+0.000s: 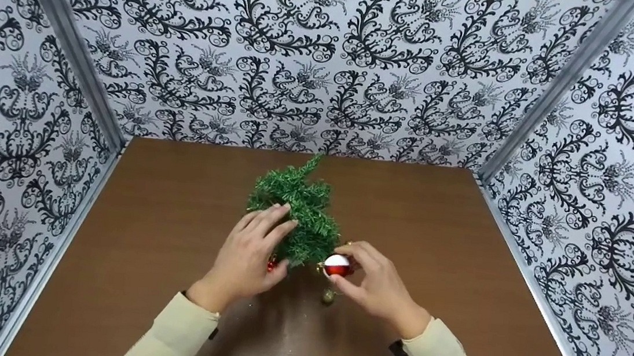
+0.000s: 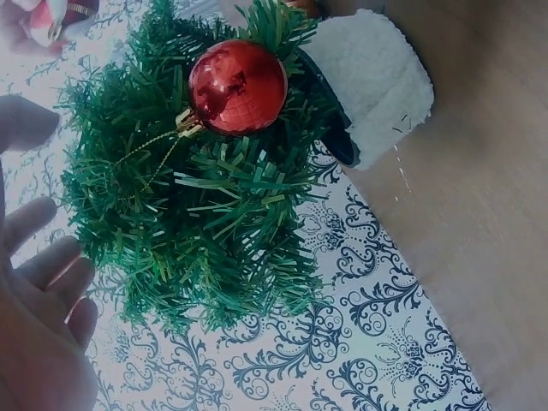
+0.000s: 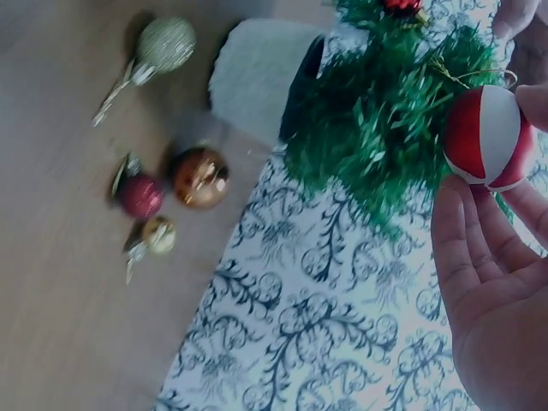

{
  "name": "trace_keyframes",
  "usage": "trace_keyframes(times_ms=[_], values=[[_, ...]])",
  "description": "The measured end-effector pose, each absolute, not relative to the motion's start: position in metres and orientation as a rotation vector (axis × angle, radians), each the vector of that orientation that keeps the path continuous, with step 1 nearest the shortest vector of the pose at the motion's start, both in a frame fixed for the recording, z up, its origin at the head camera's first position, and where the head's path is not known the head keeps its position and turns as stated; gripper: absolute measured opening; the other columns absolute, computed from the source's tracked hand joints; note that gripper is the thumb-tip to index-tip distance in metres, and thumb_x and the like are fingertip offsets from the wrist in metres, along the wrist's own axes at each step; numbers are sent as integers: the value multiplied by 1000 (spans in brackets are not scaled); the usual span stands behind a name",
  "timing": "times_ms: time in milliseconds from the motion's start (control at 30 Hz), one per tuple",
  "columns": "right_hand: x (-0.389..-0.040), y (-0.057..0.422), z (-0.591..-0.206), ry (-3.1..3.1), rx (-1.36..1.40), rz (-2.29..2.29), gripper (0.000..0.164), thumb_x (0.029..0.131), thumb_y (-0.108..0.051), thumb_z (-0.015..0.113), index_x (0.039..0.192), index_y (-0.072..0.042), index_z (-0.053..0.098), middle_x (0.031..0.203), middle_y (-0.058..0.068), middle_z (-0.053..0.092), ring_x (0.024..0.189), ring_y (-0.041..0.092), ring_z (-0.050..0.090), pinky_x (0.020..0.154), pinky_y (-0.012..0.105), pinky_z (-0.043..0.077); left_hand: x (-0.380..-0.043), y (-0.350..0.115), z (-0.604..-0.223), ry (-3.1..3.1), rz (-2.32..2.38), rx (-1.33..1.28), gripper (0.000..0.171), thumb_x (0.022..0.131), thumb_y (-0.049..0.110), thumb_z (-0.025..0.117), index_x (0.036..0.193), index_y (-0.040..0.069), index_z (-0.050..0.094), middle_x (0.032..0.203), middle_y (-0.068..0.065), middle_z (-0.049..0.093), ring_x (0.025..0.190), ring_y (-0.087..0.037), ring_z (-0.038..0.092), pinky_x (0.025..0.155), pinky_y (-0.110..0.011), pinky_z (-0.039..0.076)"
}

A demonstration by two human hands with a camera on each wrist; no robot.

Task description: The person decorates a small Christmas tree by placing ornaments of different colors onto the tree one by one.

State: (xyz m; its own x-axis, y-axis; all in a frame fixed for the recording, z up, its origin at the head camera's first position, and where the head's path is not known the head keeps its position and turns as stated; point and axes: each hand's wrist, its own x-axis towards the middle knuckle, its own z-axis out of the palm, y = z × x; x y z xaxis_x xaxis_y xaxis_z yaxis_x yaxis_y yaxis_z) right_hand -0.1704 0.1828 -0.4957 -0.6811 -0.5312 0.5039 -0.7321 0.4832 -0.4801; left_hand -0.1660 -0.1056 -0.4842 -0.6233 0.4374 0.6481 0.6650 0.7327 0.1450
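A small green artificial Christmas tree [image 1: 310, 221] stands in the middle of the brown table, on a white fuzzy base [image 2: 377, 90]. My left hand [image 1: 251, 253] is at the tree's left side, its fingers spread and loosely bent beside the branches, holding nothing. On the branches near it hangs a shiny red bauble [image 2: 238, 87] with a gold cap and thread. My right hand [image 1: 376, 282] pinches a red-and-white bauble [image 1: 336, 265] between thumb and fingers, close to the tree's lower right. This bauble's gold loop [image 3: 458, 75] points toward the branches.
On the table by the base lie a glittery gold bauble [image 3: 167, 44], a copper bauble [image 3: 200, 177], a dark red bauble [image 3: 140, 196] and a small gold bauble [image 3: 159, 235]. Patterned black-and-white walls [image 1: 303, 83] enclose the table at the back and both sides.
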Motion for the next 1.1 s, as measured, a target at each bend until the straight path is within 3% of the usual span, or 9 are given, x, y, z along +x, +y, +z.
trace_keyframes(times_ms=[200,367,567,767,967,1100], values=[[-169,168,-497,-2397,1057,1166,45,87,-31,78,122,-8,63,115,-1,61,82,13,62,66,30,56,-164,-97,-487,-2257,-644,-862,45,78,50,79,101,12,69,148,-9,49,137,-27,43,108,-51,33],[-167,154,-499,-2357,1070,1270,48,85,-31,80,124,-10,61,116,-2,62,83,15,63,67,32,58,-162,-93,-489,-2257,-694,-852,47,80,58,75,92,13,73,145,-6,52,136,-26,44,108,-52,34],[-168,144,-501,-2331,1076,1150,50,83,-34,80,124,-12,61,116,-3,62,89,10,62,69,25,56,-159,-95,-487,-2285,-693,-862,25,88,40,75,88,15,76,142,-4,55,136,-23,44,108,-49,34],[-169,144,-508,-2320,1076,1085,47,87,-31,78,125,-11,60,117,-3,61,96,9,61,75,24,55,-160,-102,-482,-2262,-659,-843,1,82,16,76,82,15,75,137,-6,59,134,-25,47,107,-50,34],[-169,142,-521,-2357,1071,963,43,85,-24,75,123,-11,62,118,-3,60,108,13,57,91,32,51,-162,-98,-486,-2248,-680,-804,8,85,17,70,78,15,73,138,-8,58,136,-25,46,109,-51,32],[-169,137,-526,-2379,1000,961,46,79,-19,73,123,-12,61,121,-2,59,113,15,55,94,36,49,-165,-92,-494,-2194,-693,-803,9,83,18,70,73,17,70,138,-10,58,136,-26,45,106,-54,35]])
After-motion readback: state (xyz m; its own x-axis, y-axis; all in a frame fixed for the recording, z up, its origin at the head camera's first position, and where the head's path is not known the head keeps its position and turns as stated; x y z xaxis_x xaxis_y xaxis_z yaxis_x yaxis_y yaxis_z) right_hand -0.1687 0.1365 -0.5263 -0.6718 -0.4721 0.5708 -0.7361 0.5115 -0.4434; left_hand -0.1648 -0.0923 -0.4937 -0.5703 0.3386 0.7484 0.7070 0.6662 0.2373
